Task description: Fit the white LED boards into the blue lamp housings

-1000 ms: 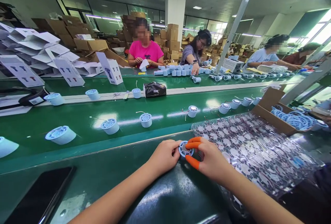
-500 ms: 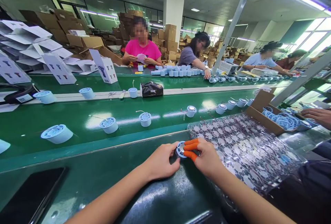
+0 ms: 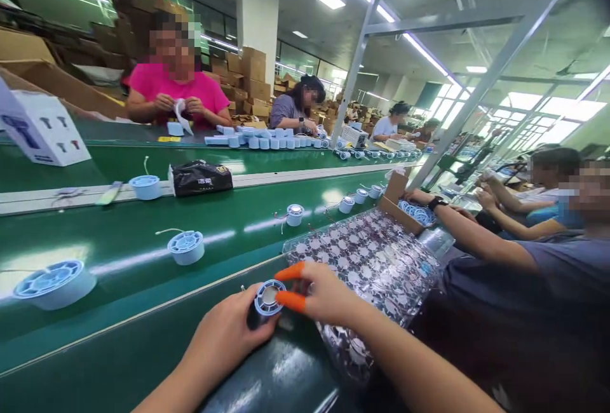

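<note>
My left hand [image 3: 233,323] is closed around a light-blue round plastic housing [image 3: 260,302], held just above the dark green bench top. A silvery round disc [image 3: 269,295] sits in the middle of the housing's open face, which is turned up toward me. My right hand [image 3: 320,291] wears orange finger covers; its finger and thumb are spread apart at the housing's right side. The thumb tip overlaps the rim beside the disc, and whether it presses there I cannot tell. A short wire end [image 3: 243,288] shows at the housing's upper left.
A clear plastic tray [image 3: 352,244] of white discs lies right of my hands. Beyond, similar housings [image 3: 185,248] stand on the green belt [image 3: 238,229]. A cardboard box [image 3: 395,200] holds blue rings. Co-workers sit opposite and at right; a black packet [image 3: 200,178] lies on the divider.
My view has swung to the right, bringing nearby co-workers in. My right fingers have drawn back from over the disc to the housing's edge; my left hand keeps hold of the housing.
</note>
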Demonstrator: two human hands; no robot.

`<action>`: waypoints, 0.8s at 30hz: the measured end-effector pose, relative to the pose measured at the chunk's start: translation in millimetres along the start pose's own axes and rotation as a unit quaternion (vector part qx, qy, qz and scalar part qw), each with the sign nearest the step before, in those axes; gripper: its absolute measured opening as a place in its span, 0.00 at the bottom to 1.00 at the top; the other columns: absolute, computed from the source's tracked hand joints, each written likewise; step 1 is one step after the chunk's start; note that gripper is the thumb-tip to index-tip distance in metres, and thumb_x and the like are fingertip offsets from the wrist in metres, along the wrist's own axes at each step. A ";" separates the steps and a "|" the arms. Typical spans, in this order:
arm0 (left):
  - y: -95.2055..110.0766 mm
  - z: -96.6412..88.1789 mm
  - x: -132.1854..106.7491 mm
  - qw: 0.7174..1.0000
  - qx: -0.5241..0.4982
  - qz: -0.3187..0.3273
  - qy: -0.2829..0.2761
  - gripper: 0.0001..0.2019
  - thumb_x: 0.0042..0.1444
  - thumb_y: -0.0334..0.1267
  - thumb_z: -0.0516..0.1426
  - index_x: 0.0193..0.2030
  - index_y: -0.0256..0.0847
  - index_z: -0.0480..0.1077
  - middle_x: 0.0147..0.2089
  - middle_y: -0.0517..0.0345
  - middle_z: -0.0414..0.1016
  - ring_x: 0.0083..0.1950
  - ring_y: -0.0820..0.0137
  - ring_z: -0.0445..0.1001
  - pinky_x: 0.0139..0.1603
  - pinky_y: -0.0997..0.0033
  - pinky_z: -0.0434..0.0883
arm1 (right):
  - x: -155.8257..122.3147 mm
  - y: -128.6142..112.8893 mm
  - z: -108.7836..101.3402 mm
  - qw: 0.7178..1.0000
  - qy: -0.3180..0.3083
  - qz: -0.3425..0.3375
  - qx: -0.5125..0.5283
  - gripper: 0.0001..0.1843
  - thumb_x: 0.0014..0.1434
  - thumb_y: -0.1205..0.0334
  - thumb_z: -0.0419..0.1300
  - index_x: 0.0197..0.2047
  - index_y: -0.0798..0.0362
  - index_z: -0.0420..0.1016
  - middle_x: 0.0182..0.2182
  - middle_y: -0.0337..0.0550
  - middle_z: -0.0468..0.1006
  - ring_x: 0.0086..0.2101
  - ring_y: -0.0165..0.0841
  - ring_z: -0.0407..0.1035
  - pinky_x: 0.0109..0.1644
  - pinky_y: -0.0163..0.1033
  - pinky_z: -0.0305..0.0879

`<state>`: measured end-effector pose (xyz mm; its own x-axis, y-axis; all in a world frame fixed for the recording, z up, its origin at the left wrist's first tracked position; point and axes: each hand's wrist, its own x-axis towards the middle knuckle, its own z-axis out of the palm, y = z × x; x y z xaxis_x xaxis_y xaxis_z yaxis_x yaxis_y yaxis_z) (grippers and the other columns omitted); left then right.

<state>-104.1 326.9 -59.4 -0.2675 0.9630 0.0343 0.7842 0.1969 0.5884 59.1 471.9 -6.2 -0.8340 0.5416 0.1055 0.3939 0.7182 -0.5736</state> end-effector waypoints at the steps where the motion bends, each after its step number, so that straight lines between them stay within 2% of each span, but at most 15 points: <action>1: -2.4 2.3 -0.2 1.000 0.001 0.003 0.006 0.13 0.58 0.48 0.57 0.47 0.48 0.73 0.40 0.58 0.80 0.39 0.61 0.77 0.37 0.68 0.67 | 2.7 14.2 -16.8 0.997 0.011 0.066 -0.037 0.18 0.61 0.52 0.66 0.55 0.42 0.80 0.41 0.38 0.84 0.37 0.31 0.76 0.43 0.34 0.72; 2: -4.7 5.0 -0.4 1.000 0.002 0.005 0.014 0.13 0.58 0.48 0.57 0.47 0.48 0.73 0.40 0.57 0.80 0.39 0.61 0.77 0.37 0.67 0.67 | 4.7 31.2 -35.8 0.982 0.045 0.152 -0.099 0.19 0.63 0.51 0.64 0.56 0.41 0.79 0.43 0.39 0.84 0.38 0.31 0.76 0.44 0.34 0.71; 3: -6.7 7.6 -0.6 1.000 0.000 0.007 0.028 0.13 0.58 0.48 0.58 0.48 0.48 0.73 0.41 0.57 0.80 0.39 0.61 0.77 0.37 0.67 0.68 | 5.9 50.1 -55.5 0.963 0.084 0.213 -0.144 0.20 0.65 0.53 0.61 0.59 0.44 0.77 0.47 0.44 0.82 0.42 0.33 0.76 0.48 0.37 0.71; 5: -8.8 11.3 -1.4 0.997 -0.020 0.026 0.072 0.17 0.57 0.46 0.60 0.53 0.49 0.72 0.45 0.56 0.80 0.44 0.60 0.78 0.41 0.65 0.72 | 5.3 89.4 -90.4 0.929 0.125 0.286 -0.198 0.24 0.67 0.58 0.56 0.64 0.52 0.71 0.53 0.57 0.78 0.52 0.43 0.73 0.56 0.48 0.67; 7: -6.8 10.7 -3.7 0.988 -0.059 0.066 0.124 0.24 0.55 0.41 0.61 0.60 0.50 0.68 0.50 0.55 0.77 0.49 0.60 0.77 0.48 0.62 0.74 | 1.1 124.6 -112.0 0.890 0.140 0.360 -0.242 0.28 0.66 0.57 0.55 0.66 0.58 0.68 0.55 0.69 0.74 0.56 0.55 0.68 0.58 0.61 0.63; 10: 3.6 3.0 -10.2 0.966 -0.125 0.148 0.174 0.32 0.52 0.32 0.61 0.65 0.52 0.64 0.51 0.54 0.73 0.51 0.62 0.75 0.54 0.60 0.74 | -7.3 162.9 -118.9 0.863 0.112 0.414 -0.267 0.26 0.64 0.58 0.55 0.63 0.58 0.72 0.56 0.72 0.71 0.56 0.62 0.68 0.55 0.65 0.62; 12: 11.5 -2.7 -14.9 0.951 -0.153 0.190 0.190 0.34 0.51 0.27 0.61 0.65 0.54 0.65 0.53 0.53 0.71 0.54 0.62 0.74 0.57 0.58 0.74 | -11.1 180.1 -116.9 0.860 0.088 0.423 -0.270 0.25 0.64 0.58 0.55 0.61 0.56 0.73 0.56 0.71 0.72 0.54 0.61 0.70 0.54 0.63 0.64; 14: 17.1 -6.9 -18.6 0.943 -0.164 0.217 0.194 0.35 0.50 0.25 0.60 0.65 0.54 0.64 0.60 0.50 0.68 0.60 0.59 0.71 0.62 0.54 0.71 | -12.9 191.3 -116.6 0.861 0.072 0.424 -0.271 0.24 0.63 0.57 0.55 0.60 0.55 0.74 0.54 0.69 0.73 0.53 0.59 0.71 0.53 0.61 0.66; 16: 19.3 -9.8 -20.7 0.941 -0.161 0.236 0.182 0.36 0.51 0.24 0.59 0.66 0.53 0.61 0.67 0.48 0.64 0.66 0.57 0.68 0.66 0.51 0.68 | -13.8 194.2 -117.7 0.863 0.065 0.422 -0.270 0.23 0.63 0.55 0.55 0.58 0.54 0.73 0.53 0.66 0.74 0.52 0.57 0.72 0.52 0.59 0.66; 18: 19.3 -12.1 -21.0 0.942 -0.146 0.249 0.172 0.37 0.50 0.25 0.59 0.68 0.51 0.59 0.69 0.47 0.64 0.68 0.56 0.67 0.67 0.49 0.66 | -14.2 185.3 -116.0 0.868 0.068 0.404 -0.281 0.23 0.63 0.53 0.55 0.58 0.52 0.72 0.52 0.64 0.75 0.50 0.55 0.73 0.51 0.57 0.67; 21: 19.3 -15.1 -19.6 0.948 -0.108 0.224 0.197 0.30 0.50 0.32 0.62 0.62 0.45 0.64 0.59 0.47 0.74 0.59 0.56 0.73 0.61 0.51 0.70 | -12.8 149.2 -99.2 0.905 0.063 0.320 -0.274 0.20 0.63 0.53 0.57 0.55 0.51 0.72 0.47 0.58 0.78 0.46 0.49 0.75 0.49 0.51 0.67; 24: 22.4 -17.8 -19.8 0.960 -0.050 0.169 0.218 0.17 0.52 0.41 0.62 0.49 0.41 0.69 0.44 0.49 0.77 0.45 0.59 0.75 0.47 0.56 0.74 | -9.4 102.2 -67.5 0.959 0.002 0.210 -0.190 0.16 0.59 0.55 0.62 0.49 0.50 0.74 0.41 0.49 0.80 0.40 0.42 0.76 0.44 0.43 0.67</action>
<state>-91.2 309.0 -32.5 -0.2337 0.7962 0.5581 0.8156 -0.1520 0.5584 133.3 569.7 -11.0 -0.5693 0.8194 -0.0670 0.8081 0.5428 -0.2288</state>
